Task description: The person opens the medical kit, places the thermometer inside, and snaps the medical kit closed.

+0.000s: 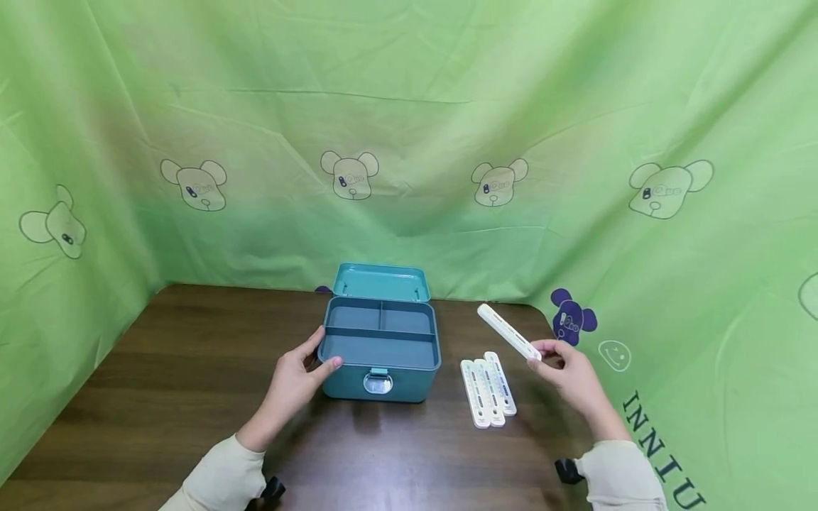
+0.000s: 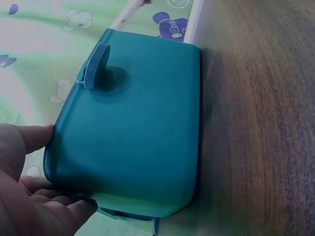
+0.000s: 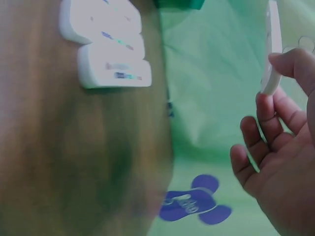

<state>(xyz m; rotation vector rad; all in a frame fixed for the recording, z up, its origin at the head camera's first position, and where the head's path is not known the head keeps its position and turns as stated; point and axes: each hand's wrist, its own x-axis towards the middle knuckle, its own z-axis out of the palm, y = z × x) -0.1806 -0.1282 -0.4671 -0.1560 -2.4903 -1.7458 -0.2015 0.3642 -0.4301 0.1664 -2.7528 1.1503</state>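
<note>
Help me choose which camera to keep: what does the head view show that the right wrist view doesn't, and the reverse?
Only the head view: the left hand holding the box, its compartments, latch and open lid.

Only the right wrist view: the palm of the right hand and colour in the print on the strips.

Both: the right hand pinching one strip, the other strips on the table, and the purple bear. A dark green corner atop the wrist view may be the box.

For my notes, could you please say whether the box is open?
Open: the lid is back behind the box, exposing its compartments.
</note>
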